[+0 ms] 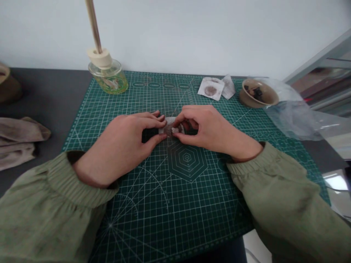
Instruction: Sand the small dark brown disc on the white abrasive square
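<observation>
While left hand (126,137) and right hand (205,126) grip white pouch (170,120), bowl (249,101) containing dark pieces (257,93)

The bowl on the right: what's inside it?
Dark pieces lie in the bowl, too blurred to identify. Anything beneath them is covered and can't be seen.

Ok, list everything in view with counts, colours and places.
cutting mat: 1, green, centre
table: 1, dark, under mat
stained square: 1, whitish, centre
flat squares: at least 2, whitish, back right
diffuser with sticks: 1, yellowish, back left
bowl: 1, brown, right, holding dark pieces
plastic: 1, clear, beside bowl
vessel: 1, brown, left edge
cloth: count unclear, brownish, left
wall: 1, white, behind
framed panel: 1, grey, right edge
sleeves: 2, green, foreground
left hand: 1, bare, square's left
right hand: 1, bare, square's right
</observation>
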`<state>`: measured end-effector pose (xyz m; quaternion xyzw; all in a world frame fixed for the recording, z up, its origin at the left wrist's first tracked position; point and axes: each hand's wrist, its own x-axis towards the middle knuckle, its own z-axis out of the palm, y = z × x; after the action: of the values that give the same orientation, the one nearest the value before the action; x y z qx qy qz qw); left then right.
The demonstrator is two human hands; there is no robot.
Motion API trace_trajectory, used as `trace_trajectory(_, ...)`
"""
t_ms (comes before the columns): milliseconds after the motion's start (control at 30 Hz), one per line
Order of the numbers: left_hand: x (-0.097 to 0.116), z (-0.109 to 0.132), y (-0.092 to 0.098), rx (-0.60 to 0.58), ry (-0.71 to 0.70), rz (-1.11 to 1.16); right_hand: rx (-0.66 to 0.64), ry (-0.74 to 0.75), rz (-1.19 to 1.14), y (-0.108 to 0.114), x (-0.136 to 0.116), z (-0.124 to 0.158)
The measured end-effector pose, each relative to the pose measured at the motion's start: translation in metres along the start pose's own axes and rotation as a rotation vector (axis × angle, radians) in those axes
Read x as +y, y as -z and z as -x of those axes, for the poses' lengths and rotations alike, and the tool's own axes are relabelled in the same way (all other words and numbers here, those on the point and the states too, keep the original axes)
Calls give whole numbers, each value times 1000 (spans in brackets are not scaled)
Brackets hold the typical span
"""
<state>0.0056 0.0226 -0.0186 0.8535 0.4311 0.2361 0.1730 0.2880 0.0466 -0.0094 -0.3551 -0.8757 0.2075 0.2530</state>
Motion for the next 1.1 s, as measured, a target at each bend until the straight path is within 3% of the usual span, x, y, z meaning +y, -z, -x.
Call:
trace_trajectory(400,-1,0,1,0,-9,4,46,-23,34,-1,-3,0)
trace_trajectory(533,-3,0,1,-2,-5,-3,-12,2,-15,1,-1,2)
trace_trajectory(667,-4,0,0,-4,-15,-6,54,-30,-15,1,1,1)
trace_trajectory(767,-4,1,0,-8,-20,-9,34,-32,-156,-1,-1,-1)
trace_trajectory(867,1,2,-1,36,-19,-31,86,-129,-340,0,-3,-2)
trace_trajectory(967,10,1,-2,139,-37,32,131,-223,-580,0,0,-3)
trace_trajectory(1100,22,-1,-2,287,-75,171,112,-217,-902,-6,4,-5)
